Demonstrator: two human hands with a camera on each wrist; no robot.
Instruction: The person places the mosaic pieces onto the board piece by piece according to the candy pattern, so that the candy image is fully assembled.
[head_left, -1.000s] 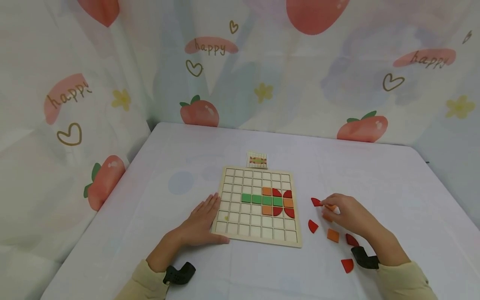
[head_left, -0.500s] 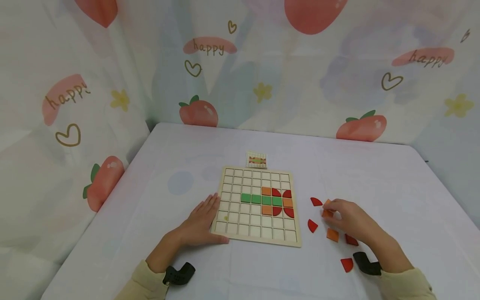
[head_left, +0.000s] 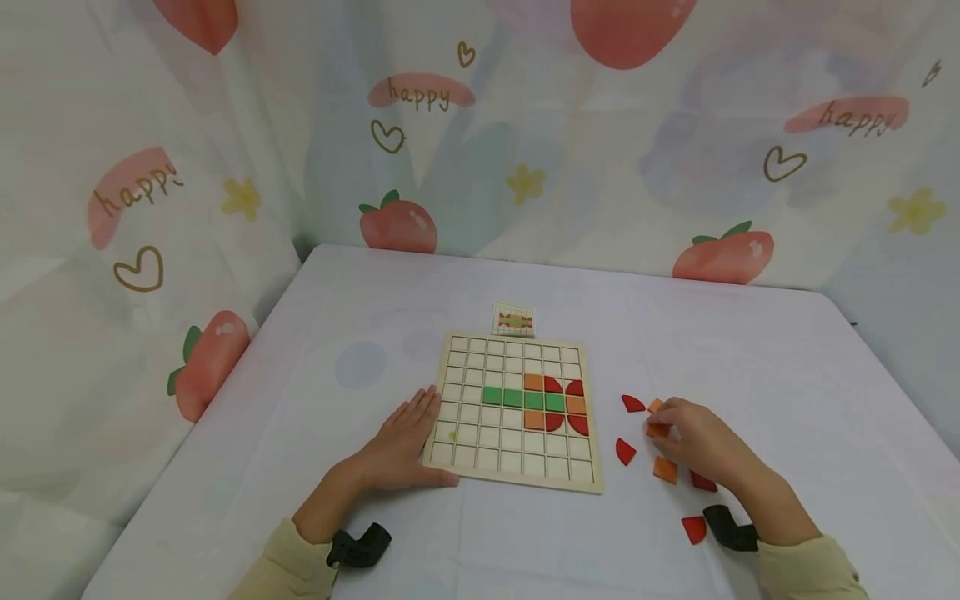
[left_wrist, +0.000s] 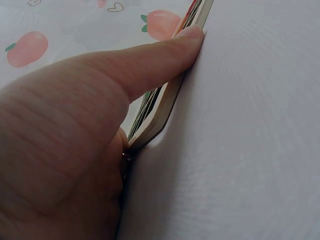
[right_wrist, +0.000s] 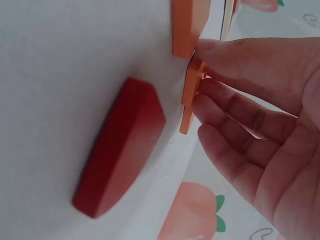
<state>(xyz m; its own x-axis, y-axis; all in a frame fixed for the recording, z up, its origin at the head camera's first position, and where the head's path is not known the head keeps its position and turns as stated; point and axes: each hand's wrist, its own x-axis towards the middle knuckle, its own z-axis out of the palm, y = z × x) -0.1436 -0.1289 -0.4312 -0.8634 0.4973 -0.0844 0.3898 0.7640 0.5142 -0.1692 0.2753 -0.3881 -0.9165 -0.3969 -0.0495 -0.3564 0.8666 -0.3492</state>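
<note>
White tablecloth (head_left: 697,333): orange square tile (head_left: 657,431) at the right hand (head_left: 701,437)

From my place I see the tile to the right of the wooden grid board (head_left: 510,461), apart from it, on the board side of the hand. Right thumb and fingers are curled at its edges in a pinch; how firm, I cannot tell. Being square, it offers me no long axis. A second orange tile (head_left: 656,406) is just beyond. My left hand (head_left: 401,442), fingers straight and thumb apart, touches the board's left corner, much farther away.
</note>
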